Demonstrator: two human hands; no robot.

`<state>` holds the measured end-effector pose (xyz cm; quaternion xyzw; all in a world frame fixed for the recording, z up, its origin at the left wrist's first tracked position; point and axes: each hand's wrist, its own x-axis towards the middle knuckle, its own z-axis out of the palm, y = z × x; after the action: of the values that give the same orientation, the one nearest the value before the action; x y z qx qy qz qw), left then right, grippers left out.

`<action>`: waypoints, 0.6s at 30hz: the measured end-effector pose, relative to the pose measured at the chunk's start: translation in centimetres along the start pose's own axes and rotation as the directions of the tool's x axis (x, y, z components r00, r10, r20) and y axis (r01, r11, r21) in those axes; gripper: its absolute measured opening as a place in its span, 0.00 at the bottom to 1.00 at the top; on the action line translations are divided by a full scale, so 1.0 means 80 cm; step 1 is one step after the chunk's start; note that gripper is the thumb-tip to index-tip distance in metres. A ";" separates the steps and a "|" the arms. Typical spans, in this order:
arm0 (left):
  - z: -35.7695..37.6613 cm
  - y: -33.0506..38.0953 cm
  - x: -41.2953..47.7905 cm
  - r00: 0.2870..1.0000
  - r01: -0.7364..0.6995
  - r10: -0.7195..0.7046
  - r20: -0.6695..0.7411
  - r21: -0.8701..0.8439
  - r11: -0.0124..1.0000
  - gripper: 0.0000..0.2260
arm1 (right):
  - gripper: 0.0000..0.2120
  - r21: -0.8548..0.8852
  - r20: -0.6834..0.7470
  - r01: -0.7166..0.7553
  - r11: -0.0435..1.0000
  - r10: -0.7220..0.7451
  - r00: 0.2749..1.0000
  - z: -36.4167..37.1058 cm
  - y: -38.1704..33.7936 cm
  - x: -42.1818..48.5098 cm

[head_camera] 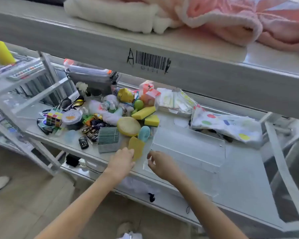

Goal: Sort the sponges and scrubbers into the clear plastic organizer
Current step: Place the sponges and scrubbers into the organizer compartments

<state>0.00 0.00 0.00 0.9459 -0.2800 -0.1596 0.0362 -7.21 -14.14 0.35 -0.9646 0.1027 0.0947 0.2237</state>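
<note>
My left hand [123, 161] grips a flat yellow scrubber pad [137, 147] at the shelf's front edge. My right hand [160, 163] sits just to its right, fingers curled at the near left corner of the clear plastic organizer [188, 149]; a grip on it is not certain. Behind the pad lie a round yellow sponge [129, 126], a light blue scrubber [144, 133], and two yellow-green block sponges [143, 112] [152, 120]. A grey ribbed block [108, 139] rests left of the pad.
The metal shelf [248, 178] carries a clutter pile: puzzle cube [54, 117], round tin [71, 118], toy car [83, 143], candy wrappers, small bottles, bagged papers [175, 101], and a dotted cloth [226, 125] at right. An upper shelf with towels [145, 16] overhangs.
</note>
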 end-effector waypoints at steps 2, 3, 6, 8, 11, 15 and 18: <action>0.002 -0.014 0.012 1.000 0.020 -0.020 -0.010 -0.001 1.000 0.13 | 0.13 -0.006 0.001 -0.035 0.999 0.035 0.999 0.009 -0.001 0.014; 0.005 -0.021 0.020 1.000 0.015 -0.015 -0.014 0.006 1.000 0.13 | 0.13 -0.008 0.007 -0.048 0.999 0.048 0.999 0.014 -0.001 0.021; 0.008 -0.034 0.046 1.000 0.009 -0.009 -0.007 -0.012 1.000 0.14 | 0.13 0.010 -0.009 -0.097 0.995 0.097 0.995 0.022 -0.001 0.044; 0.014 -0.040 0.061 1.000 0.014 -0.014 -0.019 -0.015 1.000 0.15 | 0.12 0.003 -0.075 -0.097 0.995 0.097 0.993 0.021 0.000 0.061; 0.029 -0.041 0.078 0.998 0.033 -0.034 -0.045 -0.029 0.999 0.21 | 0.12 -0.068 -0.178 -0.084 0.994 0.071 0.981 0.013 -0.003 0.086; 0.043 -0.035 0.091 0.995 0.047 -0.056 -0.083 -0.105 0.993 0.29 | 0.18 -0.222 -0.259 -0.063 0.973 0.003 0.966 0.006 -0.011 0.117; 0.046 -0.033 0.097 0.993 0.076 -0.087 -0.079 -0.139 0.987 0.34 | 0.22 -0.338 -0.272 -0.022 0.941 -0.075 0.959 0.005 -0.019 0.133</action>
<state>6.33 -1.91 -6.10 0.9579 -0.2279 -0.1392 0.1058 3.30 -14.28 -1.77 -0.9935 0.1024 -0.0300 0.0393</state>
